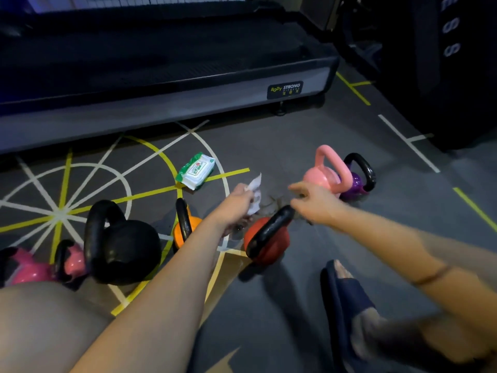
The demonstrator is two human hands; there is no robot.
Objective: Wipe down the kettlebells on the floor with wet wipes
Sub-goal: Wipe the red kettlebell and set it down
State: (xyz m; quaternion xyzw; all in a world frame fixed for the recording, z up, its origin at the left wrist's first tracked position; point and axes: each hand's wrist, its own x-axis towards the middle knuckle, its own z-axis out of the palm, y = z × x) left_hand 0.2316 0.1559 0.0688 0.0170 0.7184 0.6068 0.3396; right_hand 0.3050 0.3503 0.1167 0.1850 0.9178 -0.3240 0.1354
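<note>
Kettlebells (123, 246) stand near wipes pack (195, 170); left hand (239, 203) grips a wipe (255, 185).

We've just got the one view here: a wide-angle camera on the person's head, tipped forward and down at the dark grey gym floor with yellow and white painted lines (269, 146). It sits pretty close. Both bare forearms reach in from the bottom edge, and the left hand (238, 201), pinching a crumpled white wet wipe (255, 188), and the right hand (314, 203) land about mid-frame. The red kettlebell with a black handle (269, 238) is just below them, near the lens. Up top we only get the low grey end of a black treadmill deck (188, 95), its edge bowing a little.
</note>
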